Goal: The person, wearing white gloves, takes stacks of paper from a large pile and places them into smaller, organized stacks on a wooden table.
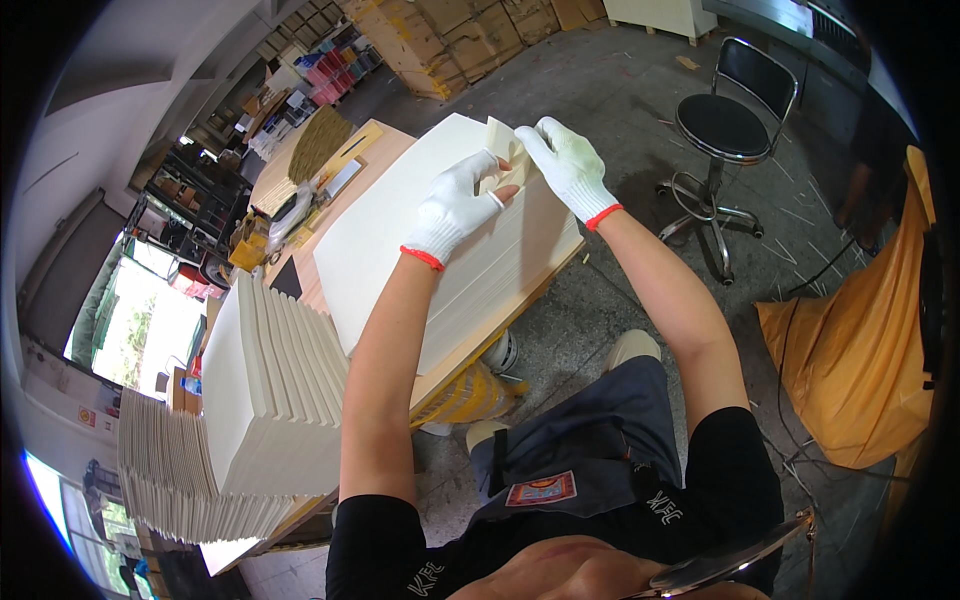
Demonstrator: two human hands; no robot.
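Observation:
White knitted gloves with red cuffs cover both my hands, and bare fingertips show on the left one. My left hand [458,200] is over a stack of large white sheets [385,245], its thumb and forefinger apart beside a narrow cream paper piece [507,150]. At the stack's far right end, my right hand [572,165] has its fingers closed at the edge of that cream piece. The right hand's fingertips are partly hidden. The sheets lie on a pale wooden table [482,352].
Tall piles of folded white sheets [290,400] stand at the left. A black swivel stool [722,125] is at the far right, and an orange sack [850,345] hangs nearer. A yellow-wrapped bin [470,392] sits beneath the table edge. Cardboard boxes [450,45] are stacked behind.

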